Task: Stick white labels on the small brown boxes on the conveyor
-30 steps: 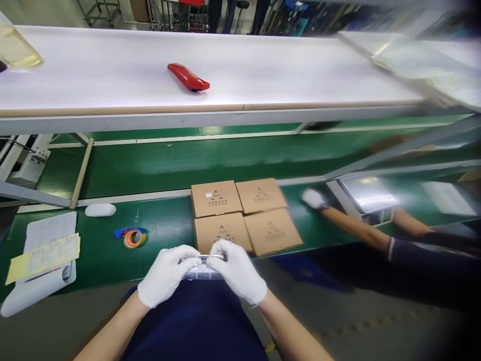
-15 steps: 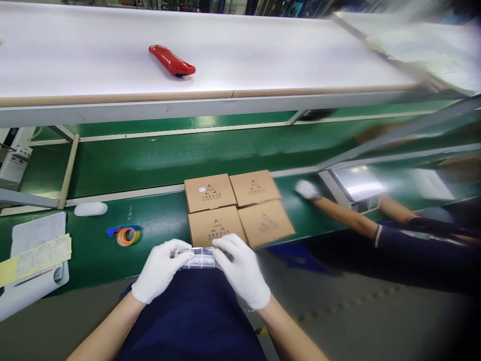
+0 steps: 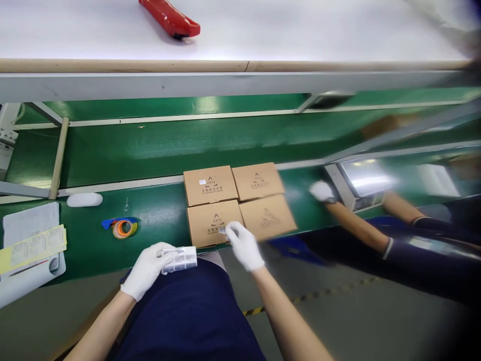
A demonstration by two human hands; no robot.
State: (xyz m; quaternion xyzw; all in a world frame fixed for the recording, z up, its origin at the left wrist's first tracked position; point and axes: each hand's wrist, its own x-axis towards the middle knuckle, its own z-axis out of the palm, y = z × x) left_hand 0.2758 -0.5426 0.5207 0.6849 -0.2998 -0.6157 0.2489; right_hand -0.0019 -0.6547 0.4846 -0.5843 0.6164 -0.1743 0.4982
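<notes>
Bright light from above. The white shelf (image 3: 263, 30) at the top of the frame glares, almost washed out. Shiny spots on the green belt (image 3: 169, 150), esp. the middle. Right side is smeared w/ blur. Lower right corner goes dark. Edges bend. Boxes (image 3: 210, 185) in the middle look sharp.

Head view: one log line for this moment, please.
left hand: holds label strip | right hand: small label on near-left box | four boxes grouped

White gloves on 2 hands (image 3: 146, 268), bare forearms, navy clothing
</notes>
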